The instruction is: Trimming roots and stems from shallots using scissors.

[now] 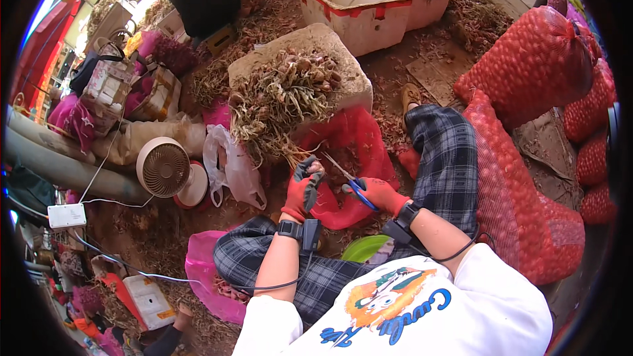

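Note:
My left hand (302,188), in a red and grey work glove, is closed round a small bunch of shallots (316,168) with dry stalks. In my right hand (384,196), gloved the same way, is a pair of scissors (360,192) with blue handles. Its blades point up and left, just right of the shallots. Beyond my hands, a heap of dried shallots with stalks (290,89) lies on a white foam block (349,72). A red net bag (372,135) spreads open below the hands and against the block.
Full red net sacks (527,59) are piled at my right. A fan (163,167) and a white plastic bag (231,165) stand to the left. A pink bag (204,270) and a green basin (362,248) are near my legs. Foam boxes (359,23) sit at the far side.

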`<act>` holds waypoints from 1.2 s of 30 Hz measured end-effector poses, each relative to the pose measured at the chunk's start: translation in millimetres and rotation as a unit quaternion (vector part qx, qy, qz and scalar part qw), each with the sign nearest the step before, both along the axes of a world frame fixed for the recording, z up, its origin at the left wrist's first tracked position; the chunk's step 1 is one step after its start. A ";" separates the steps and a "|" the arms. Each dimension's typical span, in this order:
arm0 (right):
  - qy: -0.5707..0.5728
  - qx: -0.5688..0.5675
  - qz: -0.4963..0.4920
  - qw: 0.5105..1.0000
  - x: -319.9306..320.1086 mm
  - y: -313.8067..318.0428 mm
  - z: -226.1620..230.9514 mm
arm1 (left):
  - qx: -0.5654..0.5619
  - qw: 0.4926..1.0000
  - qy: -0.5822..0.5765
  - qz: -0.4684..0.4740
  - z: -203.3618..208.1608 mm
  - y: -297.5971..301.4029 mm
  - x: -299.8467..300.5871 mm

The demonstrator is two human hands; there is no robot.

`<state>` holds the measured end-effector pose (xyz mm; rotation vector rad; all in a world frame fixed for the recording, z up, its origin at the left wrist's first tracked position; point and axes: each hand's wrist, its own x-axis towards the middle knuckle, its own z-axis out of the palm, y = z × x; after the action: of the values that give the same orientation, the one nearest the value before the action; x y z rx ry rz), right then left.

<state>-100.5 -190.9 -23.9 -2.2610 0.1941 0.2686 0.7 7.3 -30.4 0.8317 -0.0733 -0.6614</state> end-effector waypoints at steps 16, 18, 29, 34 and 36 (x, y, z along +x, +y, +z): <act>-0.012 -0.075 0.048 0.996 -4.0 5.1 27.9 | 0.029 0.989 -0.091 0.109 -0.5 -2.0 4.2; -0.002 -0.050 0.046 0.998 -4.5 5.3 39.2 | 0.030 0.992 -0.065 0.104 5.8 -0.2 2.6; -0.107 -0.157 0.017 0.982 -5.5 4.7 42.3 | -0.026 0.994 0.023 0.099 8.6 -3.3 2.0; -0.033 -0.089 0.048 0.994 -3.2 -4.4 33.1 | -0.137 0.990 -0.022 0.035 0.1 4.6 4.8; -0.029 -0.073 0.045 0.996 -4.9 -5.5 35.6 | -0.072 0.996 -0.028 0.040 -1.1 10.1 6.2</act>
<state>-105.4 -196.4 11.6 -2.4231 0.0841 0.2423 6.9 17.3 -31.5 0.7094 -0.1357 -0.5514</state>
